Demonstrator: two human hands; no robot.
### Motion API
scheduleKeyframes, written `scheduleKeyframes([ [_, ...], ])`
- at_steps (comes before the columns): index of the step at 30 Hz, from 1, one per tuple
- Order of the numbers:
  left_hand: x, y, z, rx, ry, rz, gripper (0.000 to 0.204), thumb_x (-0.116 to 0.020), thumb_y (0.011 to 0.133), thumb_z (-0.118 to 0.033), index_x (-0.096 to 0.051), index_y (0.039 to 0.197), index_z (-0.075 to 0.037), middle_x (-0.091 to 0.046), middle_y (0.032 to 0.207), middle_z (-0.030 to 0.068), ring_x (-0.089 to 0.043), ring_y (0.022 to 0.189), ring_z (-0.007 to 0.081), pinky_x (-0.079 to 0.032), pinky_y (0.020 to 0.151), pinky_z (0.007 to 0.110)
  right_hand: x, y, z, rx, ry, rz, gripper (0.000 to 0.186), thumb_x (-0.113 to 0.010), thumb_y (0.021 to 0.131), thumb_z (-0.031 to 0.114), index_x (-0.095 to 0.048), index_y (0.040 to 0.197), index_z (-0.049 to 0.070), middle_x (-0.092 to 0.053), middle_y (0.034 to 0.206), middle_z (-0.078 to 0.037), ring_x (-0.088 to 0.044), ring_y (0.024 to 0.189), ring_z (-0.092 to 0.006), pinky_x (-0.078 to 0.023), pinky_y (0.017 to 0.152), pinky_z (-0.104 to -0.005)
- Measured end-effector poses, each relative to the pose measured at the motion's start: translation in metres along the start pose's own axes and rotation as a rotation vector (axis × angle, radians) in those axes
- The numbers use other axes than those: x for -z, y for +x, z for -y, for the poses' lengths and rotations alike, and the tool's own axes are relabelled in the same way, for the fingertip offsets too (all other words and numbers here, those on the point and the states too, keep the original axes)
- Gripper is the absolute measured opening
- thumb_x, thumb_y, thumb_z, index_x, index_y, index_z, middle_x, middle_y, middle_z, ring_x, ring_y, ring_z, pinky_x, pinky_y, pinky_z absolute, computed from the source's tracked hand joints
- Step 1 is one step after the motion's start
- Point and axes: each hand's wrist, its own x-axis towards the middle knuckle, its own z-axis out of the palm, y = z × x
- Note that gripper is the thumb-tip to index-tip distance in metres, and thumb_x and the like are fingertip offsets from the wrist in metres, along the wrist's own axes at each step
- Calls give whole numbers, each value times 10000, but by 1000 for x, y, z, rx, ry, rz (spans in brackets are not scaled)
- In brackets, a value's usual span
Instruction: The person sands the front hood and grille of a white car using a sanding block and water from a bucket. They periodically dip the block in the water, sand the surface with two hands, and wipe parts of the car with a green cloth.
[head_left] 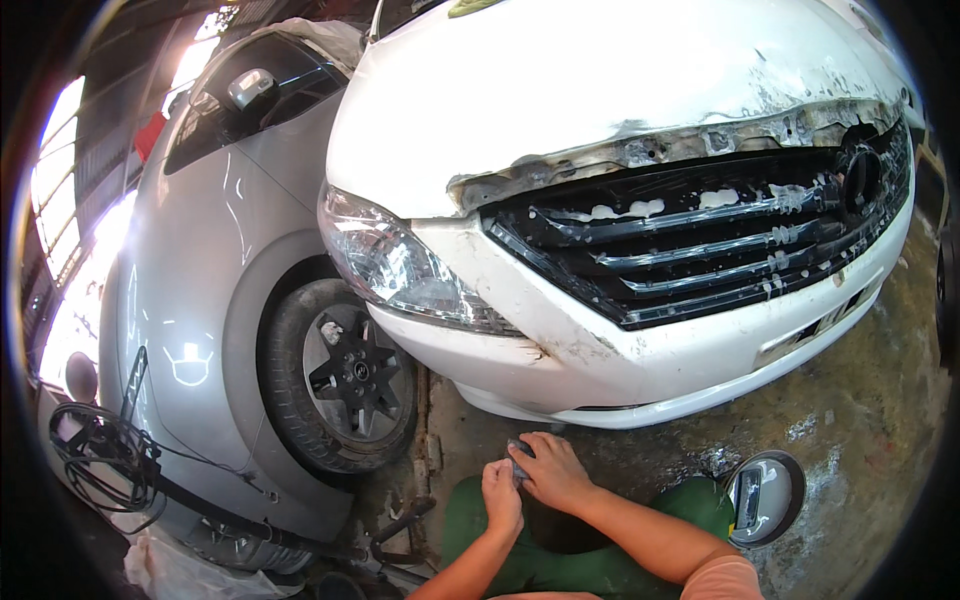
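In front of the white car's bumper (480, 350), my two hands meet over my lap. Between them is a small dark grey piece (521, 452) that looks like folded sandpaper; the fingers hide much of it. My left hand (501, 497) is closed on its lower end. Curled over its upper end are the fingers of my right hand (553, 470). Neither hand touches the car. The black grille (690, 240) carries whitish splashes, and the bonnet's front edge (640, 150) is scraped and stained.
A round basin (803, 490) with cloudy liquid and a dark rectangular thing stands on the wet floor (850, 420) at my right. Close on the left are a silver car (190, 270), its wheel (360, 372) and a stand with coiled black cable (105, 450).
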Motion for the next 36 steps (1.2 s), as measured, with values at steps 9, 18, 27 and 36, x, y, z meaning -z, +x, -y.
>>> scheduleKeyframes([
  [9, -38, -12, -26, 73, -182, 114, 325, -596, 1064, -221, -530, 1313, -24, -591, 1212, 55, -580, 1077, 140, -480, 969, 318, -10, -3, -5, -163, 38, -11, 708, -745, 850, 192, -489, 1504, 105, -493, 1462, -220, -554, 1254, -424, -478, 1001, -548],
  [18, -36, 1, -37, 122, -180, 169, 444, -557, 1085, -269, -496, 1445, -16, -559, 1403, 80, -548, 1268, 181, -436, 1091, 345, 4, 7, -11, 58, 307, 10, 741, -724, 851, 231, -461, 1501, -5, -367, 1585, -254, -447, 1387, -458, -382, 1147, -522],
  [27, -36, 64, -231, -613, 203, 201, 355, -538, 1064, -134, -543, 1351, 74, -714, 1102, 125, -689, 945, 177, -562, 817, 307, 19, 7, -12, 127, 370, 183, 666, -650, 933, 306, -465, 1518, 45, -385, 1605, -196, -432, 1443, -367, -378, 1168, -475],
  [36, -144, 79, -388, -830, 757, 281, 263, -553, 1069, -201, -602, 1181, 32, -661, 868, 83, -631, 785, 134, -520, 753, 291, -23, 10, -44, 43, 275, 568, 497, -593, 940, 332, -635, 1379, 103, -623, 1397, -115, -608, 1260, -333, -503, 1046, -457],
])
